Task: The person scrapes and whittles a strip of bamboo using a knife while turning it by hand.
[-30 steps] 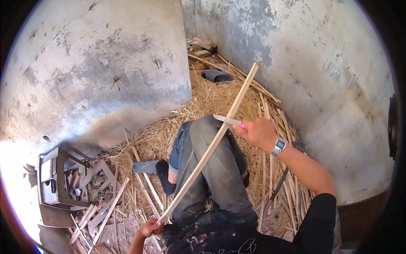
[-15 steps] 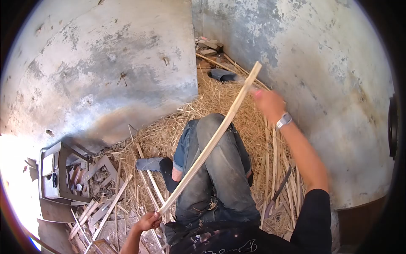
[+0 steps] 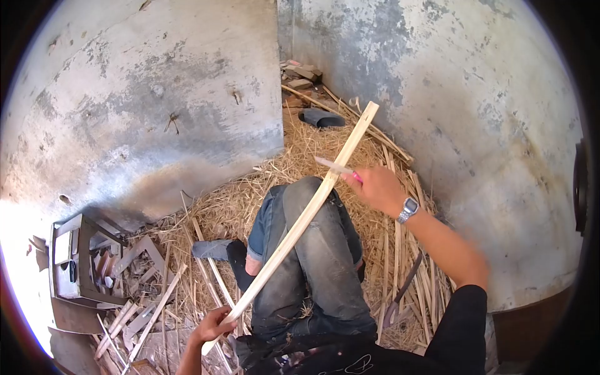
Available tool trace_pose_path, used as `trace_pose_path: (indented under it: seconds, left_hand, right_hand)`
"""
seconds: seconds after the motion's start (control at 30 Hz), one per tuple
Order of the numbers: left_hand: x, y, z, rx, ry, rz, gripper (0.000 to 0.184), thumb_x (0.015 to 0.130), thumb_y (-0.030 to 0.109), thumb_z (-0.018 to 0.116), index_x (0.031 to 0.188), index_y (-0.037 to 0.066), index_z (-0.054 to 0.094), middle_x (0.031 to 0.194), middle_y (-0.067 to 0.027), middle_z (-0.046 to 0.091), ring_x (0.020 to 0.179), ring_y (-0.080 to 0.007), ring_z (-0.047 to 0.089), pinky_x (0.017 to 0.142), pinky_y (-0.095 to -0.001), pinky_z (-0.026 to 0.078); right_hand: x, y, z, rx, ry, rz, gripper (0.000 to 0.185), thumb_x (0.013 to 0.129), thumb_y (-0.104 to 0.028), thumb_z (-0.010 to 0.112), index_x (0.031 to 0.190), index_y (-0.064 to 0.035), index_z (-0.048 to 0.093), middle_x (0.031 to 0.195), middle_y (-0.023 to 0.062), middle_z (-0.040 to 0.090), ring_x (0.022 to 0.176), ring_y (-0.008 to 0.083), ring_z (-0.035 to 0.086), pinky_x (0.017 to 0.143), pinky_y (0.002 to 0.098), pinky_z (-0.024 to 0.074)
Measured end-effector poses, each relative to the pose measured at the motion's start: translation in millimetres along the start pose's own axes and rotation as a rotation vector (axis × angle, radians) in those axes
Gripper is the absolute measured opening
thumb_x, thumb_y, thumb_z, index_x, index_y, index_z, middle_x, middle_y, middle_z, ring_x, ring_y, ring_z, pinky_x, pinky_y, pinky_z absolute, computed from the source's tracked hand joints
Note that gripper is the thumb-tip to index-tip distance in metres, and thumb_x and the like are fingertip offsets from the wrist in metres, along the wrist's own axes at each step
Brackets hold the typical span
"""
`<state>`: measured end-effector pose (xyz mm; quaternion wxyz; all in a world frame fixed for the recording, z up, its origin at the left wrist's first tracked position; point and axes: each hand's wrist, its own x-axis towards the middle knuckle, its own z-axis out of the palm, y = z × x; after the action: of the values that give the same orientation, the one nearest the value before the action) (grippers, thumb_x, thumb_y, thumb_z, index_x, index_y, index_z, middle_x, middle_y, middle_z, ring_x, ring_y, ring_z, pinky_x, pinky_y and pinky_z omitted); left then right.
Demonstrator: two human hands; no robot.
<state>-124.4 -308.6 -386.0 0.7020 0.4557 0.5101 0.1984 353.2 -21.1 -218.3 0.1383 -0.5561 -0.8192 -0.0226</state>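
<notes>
A long pale wooden strip [image 3: 294, 234] runs diagonally across my lap, over the jeans-covered knees [image 3: 315, 219]. Near its lower end my left hand [image 3: 215, 325] is closed around it. My right hand [image 3: 378, 189], with a silver watch on the wrist, grips a knife [image 3: 333, 165] by its pink handle. The blade lies across the upper half of the strip, its tip sticking out on the left side. Whether the edge bites into the wood cannot be made out.
Shavings [image 3: 244, 181] cover the floor around my legs. To the right lie long strips [image 3: 400, 250] and a dark curved tool [image 3: 406, 287]. On the left, a wooden frame [image 3: 81, 256] stands beside offcuts. A slipper [image 3: 322, 117] sits near the wall [image 3: 462, 112].
My right hand has come down and left, bringing the knife from beside the strip's top end to a lower point across it. The strip's top end has dipped slightly.
</notes>
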Motion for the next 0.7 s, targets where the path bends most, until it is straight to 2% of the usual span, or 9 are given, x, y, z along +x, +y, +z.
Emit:
trace_pose_path:
  seconds: [0.1,0.13,0.23,0.33,0.43,0.5,0.57,0.67,0.7]
  left_hand:
    - [16.7,44.7,26.6,0.184,0.084,0.116,0.054,0.103,0.030,0.068,0.141,-0.001,0.046,0.080,-0.0075,0.070,0.064,-0.0134,0.064,0.059,-0.0301,0.050]
    - [25.8,60.0,35.9,0.185,0.087,0.120,0.054,0.103,0.030,0.068,0.141,-0.001,0.046,0.080,-0.0075,0.070,0.064,-0.0134,0.064,0.059,-0.0301,0.050]
    - [54.7,108.0,65.8,0.013,0.045,0.204,0.046,0.106,0.031,0.063,0.137,0.000,0.048,0.077,-0.0054,0.069,0.066,-0.0127,0.065,0.059,-0.0305,0.051]
    - [73.1,120.1,84.1,0.244,0.048,0.071,0.032,0.107,0.029,0.059,0.122,0.001,0.053,0.072,-0.0083,0.067,0.063,-0.0162,0.065,0.059,-0.0333,0.050]
    - [76.1,93.9,89.6,0.503,0.240,0.339,0.028,0.106,0.026,0.061,0.104,0.000,0.053,0.066,-0.0172,0.060,0.058,-0.0319,0.064,0.057,-0.0424,0.048]
    - [61.6,88.6,79.9,0.490,0.222,0.287,0.027,0.106,0.026,0.061,0.104,0.000,0.053,0.065,-0.0170,0.060,0.057,-0.0319,0.064,0.056,-0.0427,0.048]
    - [38.9,104.3,80.3,0.511,0.228,0.231,0.026,0.106,0.025,0.061,0.103,0.001,0.053,0.063,-0.0163,0.059,0.056,-0.0288,0.063,0.055,-0.0426,0.046]
    - [34.2,98.5,74.6,0.474,0.201,0.207,0.025,0.105,0.024,0.061,0.104,0.000,0.053,0.062,-0.0161,0.059,0.056,-0.0290,0.063,0.055,-0.0431,0.046]
    - [37.9,90.8,72.9,0.490,0.187,0.229,0.024,0.105,0.022,0.062,0.104,-0.001,0.053,0.062,-0.0177,0.059,0.057,-0.0341,0.065,0.055,-0.0440,0.046]
  right_hand:
    - [-1.4,-10.4,14.8,0.025,0.055,-0.082,0.056,0.102,-0.052,0.056,0.074,-0.0060,0.069,0.060,0.0181,0.062,0.056,0.0392,0.062,0.053,0.0510,0.0477]
    - [-2.1,-14.8,16.4,0.057,0.036,-0.088,0.056,0.102,-0.053,0.056,0.073,-0.0060,0.069,0.058,0.0179,0.061,0.055,0.0394,0.062,0.052,0.0505,0.0477]
    - [-3.5,-27.3,18.3,0.051,0.029,-0.114,0.059,0.102,-0.054,0.055,0.072,-0.0060,0.069,0.055,0.0178,0.060,0.052,0.0398,0.062,0.051,0.0499,0.0475]
    - [-6.0,-30.4,18.3,0.008,0.029,-0.110,0.062,0.103,-0.056,0.052,0.071,-0.0059,0.069,0.055,0.0184,0.060,0.051,0.0400,0.061,0.050,0.0504,0.0475]
    - [-1.1,-18.7,11.4,-0.015,0.019,-0.092,0.065,0.103,-0.059,0.049,0.070,-0.0063,0.069,0.056,0.0191,0.061,0.051,0.0398,0.061,0.049,0.0512,0.0474]
    - [8.2,8.1,9.1,-0.023,0.004,-0.096,0.066,0.103,-0.060,0.048,0.070,-0.0067,0.069,0.056,0.0192,0.061,0.052,0.0396,0.061,0.049,0.0515,0.0473]
    - [21.3,47.0,16.1,-0.098,0.045,0.107,0.068,0.104,-0.062,0.044,0.073,-0.0083,0.071,0.057,0.0149,0.062,0.052,0.0354,0.063,0.050,0.0477,0.0482]
    - [25.9,61.4,23.9,-0.102,0.101,0.109,0.065,0.104,-0.062,0.045,0.073,-0.0101,0.070,0.057,0.0168,0.062,0.051,0.0377,0.062,0.048,0.0502,0.0471]
    - [19.8,46.6,20.8,-0.103,0.099,0.106,0.065,0.104,-0.062,0.045,0.073,-0.0101,0.070,0.057,0.0168,0.062,0.051,0.0377,0.062,0.048,0.0502,0.0471]
